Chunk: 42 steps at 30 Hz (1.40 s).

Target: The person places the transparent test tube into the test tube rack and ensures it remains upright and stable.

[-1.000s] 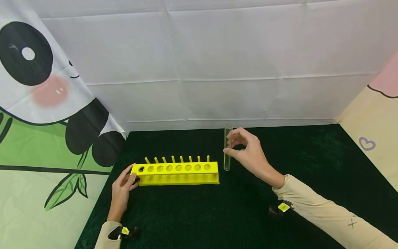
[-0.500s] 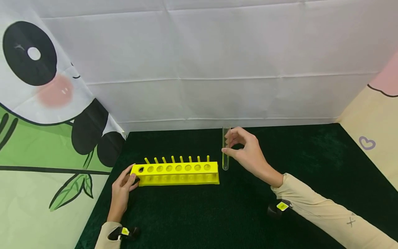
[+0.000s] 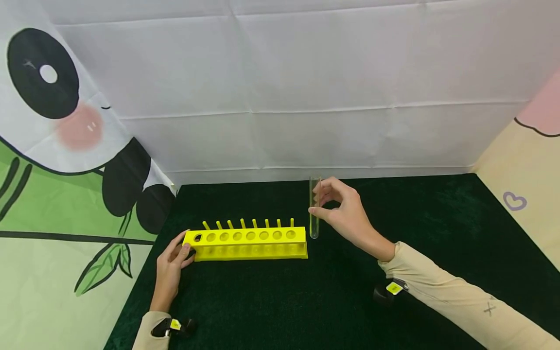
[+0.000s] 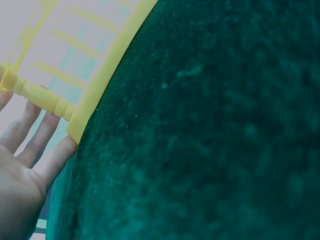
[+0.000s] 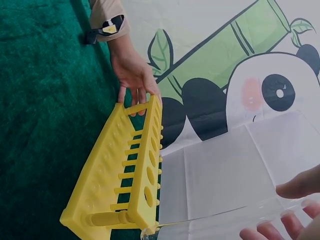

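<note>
- The left hand (image 3: 168, 272) gripped the yellow rack (image 3: 246, 244) by its left end, seemingly to steady it.
- The right hand (image 3: 347, 214) pinched the glass tube (image 3: 314, 226) roughly upright, just beside the rack's right end, perhaps leaving its bottom free.

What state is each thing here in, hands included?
Test tube: nearly upright, outside the rack
Yellow rack: standing, no tubes in it
Right hand: pinching the test tube
Left hand: gripping the rack's left end
Green cloth: spread under the rack
White sheet: hanging, creased
Panda sheet: hanging
</note>
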Available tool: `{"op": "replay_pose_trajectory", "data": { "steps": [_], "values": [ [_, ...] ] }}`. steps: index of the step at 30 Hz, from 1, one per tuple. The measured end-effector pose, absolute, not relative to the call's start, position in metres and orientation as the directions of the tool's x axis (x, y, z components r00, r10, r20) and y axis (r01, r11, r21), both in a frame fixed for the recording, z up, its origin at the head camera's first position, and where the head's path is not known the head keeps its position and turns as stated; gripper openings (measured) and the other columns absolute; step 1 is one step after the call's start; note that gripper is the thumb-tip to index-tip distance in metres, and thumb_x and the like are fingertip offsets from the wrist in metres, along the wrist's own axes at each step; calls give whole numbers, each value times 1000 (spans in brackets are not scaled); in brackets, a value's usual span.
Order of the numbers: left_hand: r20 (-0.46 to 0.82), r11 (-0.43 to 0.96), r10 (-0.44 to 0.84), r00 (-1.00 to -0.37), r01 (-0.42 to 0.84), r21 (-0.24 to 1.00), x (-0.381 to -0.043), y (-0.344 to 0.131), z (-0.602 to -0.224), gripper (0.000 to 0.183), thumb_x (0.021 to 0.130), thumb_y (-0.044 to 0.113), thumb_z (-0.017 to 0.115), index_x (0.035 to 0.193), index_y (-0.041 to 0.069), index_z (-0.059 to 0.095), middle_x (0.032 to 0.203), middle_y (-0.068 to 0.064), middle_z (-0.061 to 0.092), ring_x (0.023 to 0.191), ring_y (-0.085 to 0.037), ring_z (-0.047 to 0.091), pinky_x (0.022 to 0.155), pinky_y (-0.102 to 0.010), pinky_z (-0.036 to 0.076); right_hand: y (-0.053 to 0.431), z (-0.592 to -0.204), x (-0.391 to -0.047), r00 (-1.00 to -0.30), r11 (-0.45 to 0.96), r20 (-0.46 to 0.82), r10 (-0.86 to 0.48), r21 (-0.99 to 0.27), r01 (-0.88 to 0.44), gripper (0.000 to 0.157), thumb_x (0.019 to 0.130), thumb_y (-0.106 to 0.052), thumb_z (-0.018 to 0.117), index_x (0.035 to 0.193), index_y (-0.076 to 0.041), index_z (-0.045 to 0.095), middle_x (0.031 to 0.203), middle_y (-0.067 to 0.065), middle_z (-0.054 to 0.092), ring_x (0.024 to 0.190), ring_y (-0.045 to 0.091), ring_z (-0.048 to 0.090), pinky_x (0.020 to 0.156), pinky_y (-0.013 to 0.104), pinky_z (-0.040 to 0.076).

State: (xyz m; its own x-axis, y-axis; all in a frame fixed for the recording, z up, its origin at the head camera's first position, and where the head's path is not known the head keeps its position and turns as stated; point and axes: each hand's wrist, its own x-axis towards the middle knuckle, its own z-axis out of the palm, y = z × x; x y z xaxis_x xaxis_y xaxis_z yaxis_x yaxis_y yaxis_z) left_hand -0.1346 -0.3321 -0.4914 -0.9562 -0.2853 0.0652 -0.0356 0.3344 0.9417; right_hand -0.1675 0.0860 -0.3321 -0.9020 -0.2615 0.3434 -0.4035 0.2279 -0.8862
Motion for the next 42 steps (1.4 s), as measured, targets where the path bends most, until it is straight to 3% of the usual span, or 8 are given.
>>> {"op": "replay_pose_trajectory", "data": {
  "steps": [10, 16, 23, 27, 42],
  "values": [
    [83, 350, -282, -956, -22, 936, -137, -332, -491, 49, 99, 36, 48, 143, 15, 42, 120, -1, 52, 102, -4, 56, 79, -23, 53, 85, -333, -170, -893, 226, 364, -264, -877, -424, 29, 79, 8, 69, 104, 7, 54, 97, 22, 56, 87, 35, 57, 83, 40, 48],
    [74, 346, -294, -953, -34, 938, -137, -331, -492, 51, 98, 37, 49, 143, 14, 42, 119, 1, 52, 103, -10, 57, 79, -22, 53, 83, -333, -171, -887, 211, 373, -272, -876, -434, 29, 79, 8, 69, 104, 8, 54, 96, 22, 56, 87, 37, 57, 83, 40, 47],
    [71, 333, -284, -956, -29, 943, -137, -331, -492, 51, 99, 34, 49, 144, 13, 41, 122, -4, 50, 102, -7, 57, 80, -22, 53, 85, -361, -192, -885, 200, 383, -265, -876, -439, 33, 79, 1, 74, 106, 1, 56, 97, 15, 58, 86, 28, 57, 83, 40, 47],
    [60, 322, -288, -956, -38, 946, -137, -331, -493, 50, 99, 34, 49, 144, 14, 41, 120, 0, 51, 102, -6, 56, 80, -21, 52, 85, -362, -193, -880, 212, 394, -266, -866, -452, 32, 79, -2, 75, 106, -2, 57, 96, 10, 58, 85, 22, 57, 83, 38, 48],
    [60, 324, -269, -961, -32, 945, -135, -339, -494, 51, 99, 35, 49, 144, 13, 41, 123, -4, 50, 101, -3, 56, 79, -21, 52, 74, -364, -182, -883, 207, 393, -258, -870, -448, 31, 79, -2, 75, 105, -2, 57, 96, 9, 57, 85, 21, 57, 82, 38, 48]
  ]
}}
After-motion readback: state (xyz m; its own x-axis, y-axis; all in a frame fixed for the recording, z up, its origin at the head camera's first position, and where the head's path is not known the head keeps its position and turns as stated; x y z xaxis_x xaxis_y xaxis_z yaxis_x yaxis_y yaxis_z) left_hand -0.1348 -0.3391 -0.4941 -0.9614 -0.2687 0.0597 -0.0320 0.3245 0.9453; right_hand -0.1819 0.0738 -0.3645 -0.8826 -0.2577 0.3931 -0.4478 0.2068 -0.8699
